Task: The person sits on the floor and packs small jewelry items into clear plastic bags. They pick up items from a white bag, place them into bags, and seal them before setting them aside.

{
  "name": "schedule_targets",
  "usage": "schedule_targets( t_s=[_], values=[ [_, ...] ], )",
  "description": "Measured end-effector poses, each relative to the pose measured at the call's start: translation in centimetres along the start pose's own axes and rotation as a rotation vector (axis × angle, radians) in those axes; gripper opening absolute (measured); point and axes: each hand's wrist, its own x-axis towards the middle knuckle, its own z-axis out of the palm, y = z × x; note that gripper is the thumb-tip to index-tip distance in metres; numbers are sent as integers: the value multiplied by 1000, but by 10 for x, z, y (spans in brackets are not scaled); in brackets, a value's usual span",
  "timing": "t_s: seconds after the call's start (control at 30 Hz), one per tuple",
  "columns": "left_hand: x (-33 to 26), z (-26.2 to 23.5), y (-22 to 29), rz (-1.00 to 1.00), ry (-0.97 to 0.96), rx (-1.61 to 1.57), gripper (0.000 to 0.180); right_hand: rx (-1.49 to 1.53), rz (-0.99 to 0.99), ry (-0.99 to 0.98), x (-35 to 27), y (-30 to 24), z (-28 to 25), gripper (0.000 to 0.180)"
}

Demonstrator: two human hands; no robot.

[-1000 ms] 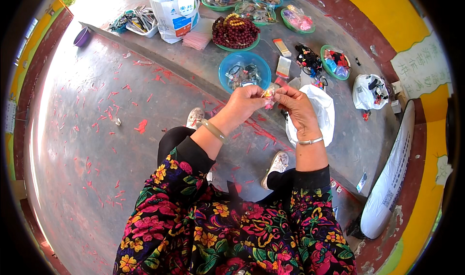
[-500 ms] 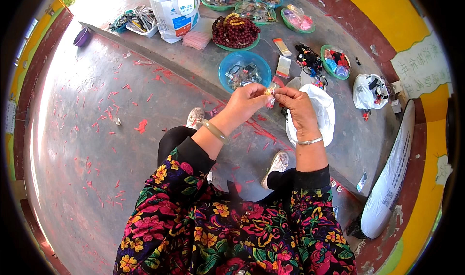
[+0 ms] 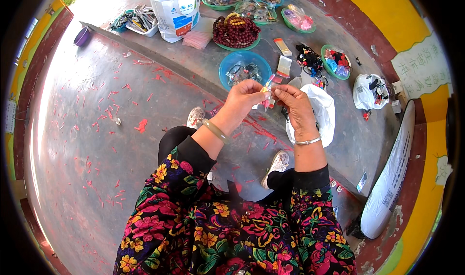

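Note:
A small clear plastic packet with something yellow and pink in it is between my two hands, above the step. My left hand is closed on it, thumb and fingers pressed together. My right hand pinches at the packet's right side; its fingertips hide exactly what they grip. Just beyond my left hand stands a blue plastic bowl with several small clear packets and dark cords in it. A white plastic bag lies open beside and partly behind my right hand.
Farther off are a bowl of dark red beads, a printed carrier bag and several green bowls of packets. Black cords and a second white bag lie at the right. Red scraps litter the floor. The step's edge runs diagonally.
The packet has tilted more upright and shows more above my left fingers. My left hand has shifted slightly left and down, and my right fingertips sit a little farther from it.

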Motion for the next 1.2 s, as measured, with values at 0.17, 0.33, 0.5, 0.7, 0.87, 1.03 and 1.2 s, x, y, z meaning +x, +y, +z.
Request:
schedule_targets(
  t_s=[0.17,0.33,0.5,0.7,0.87,1.03,1.2],
  values=[
    [-1,2,1,-4,-21,-3,9,6,32,-3,3,6,-3,14],
    [-1,3,1,4,-14,-33,11,25,25,26,2,4,-3,13],
    [0,1,0,2,22,69,11,5,19,2,2,2,-1,13],
    [1,-1,-5,58,-18,51,11,-17,11,15,3,8,-1,12],
    [-1,5,3,-57,-10,-21,16,18,6,60,3,9,-4,11],
    [0,5,6,-91,-17,-3,17,14,-20,63,1,3,2,9],
    [0,4,3,-90,4,28,17,-33,-44,71,1,4,0,7]
  ],
)
